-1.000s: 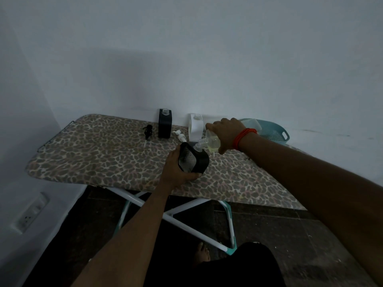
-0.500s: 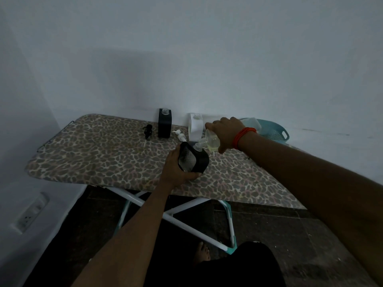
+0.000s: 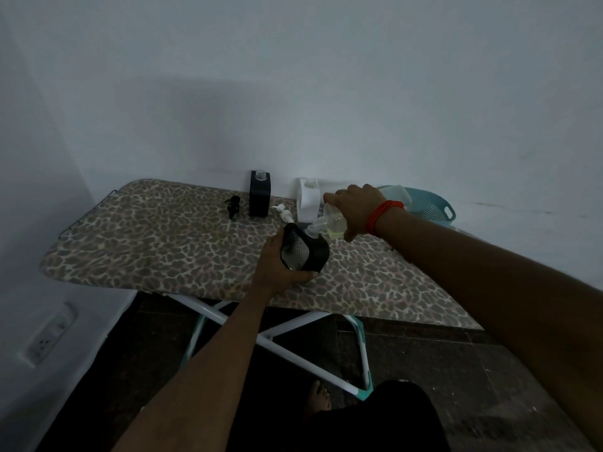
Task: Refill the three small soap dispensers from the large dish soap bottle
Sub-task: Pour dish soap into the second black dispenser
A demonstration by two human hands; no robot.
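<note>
My left hand (image 3: 277, 265) grips a black soap dispenser (image 3: 303, 251) tilted over the leopard-print ironing board (image 3: 163, 243). My right hand (image 3: 354, 207) holds the clear dish soap bottle (image 3: 332, 221) with yellowish liquid, tipped so its nozzle meets the black dispenser's mouth. A second black dispenser (image 3: 260, 198) and a white dispenser (image 3: 308, 200) stand uncapped at the back by the wall. A black pump head (image 3: 233, 205) and a white pump head (image 3: 283, 213) lie on the board.
A teal basket (image 3: 427, 203) sits at the board's far right, behind my right wrist. The white wall runs right behind the board. White crossed legs (image 3: 277, 334) stand below, and a wall socket (image 3: 49, 334) is at lower left. My foot (image 3: 318, 399) is on the dark floor.
</note>
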